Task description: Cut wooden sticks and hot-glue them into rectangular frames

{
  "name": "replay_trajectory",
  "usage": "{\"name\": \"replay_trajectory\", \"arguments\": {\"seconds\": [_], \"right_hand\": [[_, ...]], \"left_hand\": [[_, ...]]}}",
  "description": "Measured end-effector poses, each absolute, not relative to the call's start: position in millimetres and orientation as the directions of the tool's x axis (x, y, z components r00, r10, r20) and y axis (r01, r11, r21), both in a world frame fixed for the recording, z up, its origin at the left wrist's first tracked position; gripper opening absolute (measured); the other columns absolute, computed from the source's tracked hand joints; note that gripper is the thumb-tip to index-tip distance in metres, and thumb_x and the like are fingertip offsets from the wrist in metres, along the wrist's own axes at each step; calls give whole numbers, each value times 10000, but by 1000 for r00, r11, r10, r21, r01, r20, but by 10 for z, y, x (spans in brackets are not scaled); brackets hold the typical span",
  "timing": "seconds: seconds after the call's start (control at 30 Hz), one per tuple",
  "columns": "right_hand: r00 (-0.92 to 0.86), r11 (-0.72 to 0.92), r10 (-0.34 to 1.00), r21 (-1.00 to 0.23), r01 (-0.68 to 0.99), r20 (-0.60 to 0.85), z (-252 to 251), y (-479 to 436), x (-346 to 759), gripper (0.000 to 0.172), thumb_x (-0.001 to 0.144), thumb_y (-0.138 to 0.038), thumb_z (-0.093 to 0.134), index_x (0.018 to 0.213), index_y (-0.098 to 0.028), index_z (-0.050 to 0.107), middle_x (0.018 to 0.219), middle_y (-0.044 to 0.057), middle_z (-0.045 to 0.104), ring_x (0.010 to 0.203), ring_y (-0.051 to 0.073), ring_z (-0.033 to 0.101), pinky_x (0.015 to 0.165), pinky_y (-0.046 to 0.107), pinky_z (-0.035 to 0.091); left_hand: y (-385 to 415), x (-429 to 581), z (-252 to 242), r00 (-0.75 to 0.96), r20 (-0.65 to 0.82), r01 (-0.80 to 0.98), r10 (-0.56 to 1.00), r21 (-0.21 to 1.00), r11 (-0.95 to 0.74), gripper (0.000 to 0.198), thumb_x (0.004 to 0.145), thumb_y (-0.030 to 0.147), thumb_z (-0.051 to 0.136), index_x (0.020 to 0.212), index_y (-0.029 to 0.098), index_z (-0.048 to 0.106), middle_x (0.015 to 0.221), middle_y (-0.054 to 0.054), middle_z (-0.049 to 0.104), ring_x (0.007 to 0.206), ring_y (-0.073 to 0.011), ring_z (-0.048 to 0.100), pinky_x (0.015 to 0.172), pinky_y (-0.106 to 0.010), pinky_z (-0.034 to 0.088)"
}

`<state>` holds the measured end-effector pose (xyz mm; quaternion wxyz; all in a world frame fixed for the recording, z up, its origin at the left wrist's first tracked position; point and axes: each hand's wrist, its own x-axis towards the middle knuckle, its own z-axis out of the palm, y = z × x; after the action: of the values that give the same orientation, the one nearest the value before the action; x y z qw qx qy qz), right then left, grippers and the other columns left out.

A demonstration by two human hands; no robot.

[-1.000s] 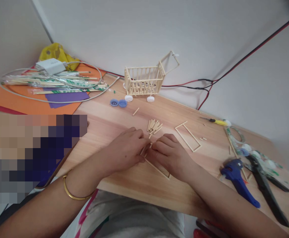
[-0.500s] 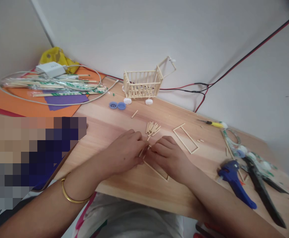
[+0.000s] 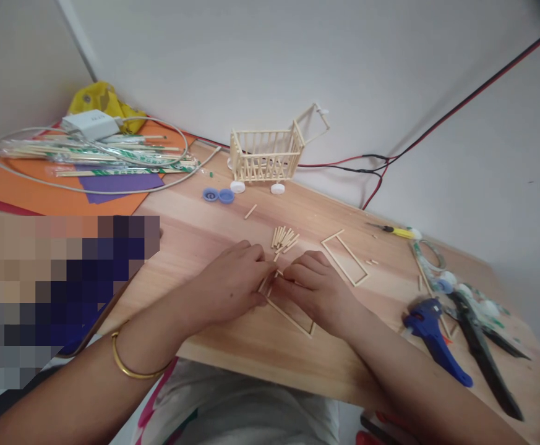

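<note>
My left hand [image 3: 239, 275] and my right hand [image 3: 318, 287] meet over a small rectangular frame of thin wooden sticks [image 3: 292, 316] near the table's front edge. The left fingers are closed at the frame's left end, pressing on a stick there. Bent together, the right fingers grip the frame's far side, partly covering it. Just beyond my hands lies a pile of short cut sticks [image 3: 283, 238]. A second stick frame [image 3: 354, 262] rests flat to the right of them.
A stick-built cart [image 3: 267, 157] with white cap wheels stands by the wall. Blue bottle caps [image 3: 218, 196] sit before it. At right lie a blue glue gun [image 3: 437, 340], black-handled cutters [image 3: 485, 355] and a yellow cutter knife [image 3: 402, 232]. Wrapped chopsticks [image 3: 107, 154] lie at left.
The view has shifted slightly. Both hands stay at the same frame, with only a small shift of the right fingers.
</note>
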<state>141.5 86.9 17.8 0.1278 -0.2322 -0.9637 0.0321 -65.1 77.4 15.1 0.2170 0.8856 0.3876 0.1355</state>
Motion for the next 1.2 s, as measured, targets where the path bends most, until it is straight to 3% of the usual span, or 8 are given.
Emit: {"name": "replay_trajectory", "arguments": {"seconds": [0.53, 0.83, 1.2], "right_hand": [[-860, 883, 470, -120, 455, 197, 179, 858, 1374, 209, 913, -213, 452, 795, -189, 624, 771, 34, 578, 811, 153, 470, 777, 323, 335], [-806, 859, 511, -157, 487, 299, 161, 896, 1425, 150, 891, -212, 494, 871, -190, 641, 779, 34, 596, 792, 148, 492, 733, 304, 348], [-842, 867, 497, -157, 473, 210, 180, 872, 1404, 136, 889, -218, 498, 875, -190, 630, 846, 39, 611, 822, 148, 505, 769, 319, 345]], "left_hand": [[782, -639, 158, 660, 62, 637, 749, 483, -601, 98, 747, 182, 590, 835, 187, 546, 895, -34, 529, 860, -193, 485, 758, -329, 383], [789, -642, 145, 657, 42, 643, 753, 489, -589, 171, 750, 223, 594, 917, 194, 573, 921, -49, 536, 905, -209, 480, 783, -339, 386], [786, -645, 155, 669, 28, 640, 743, 488, -594, 223, 739, 238, 604, 954, 195, 568, 948, -54, 545, 914, -213, 489, 808, -351, 389]]}}
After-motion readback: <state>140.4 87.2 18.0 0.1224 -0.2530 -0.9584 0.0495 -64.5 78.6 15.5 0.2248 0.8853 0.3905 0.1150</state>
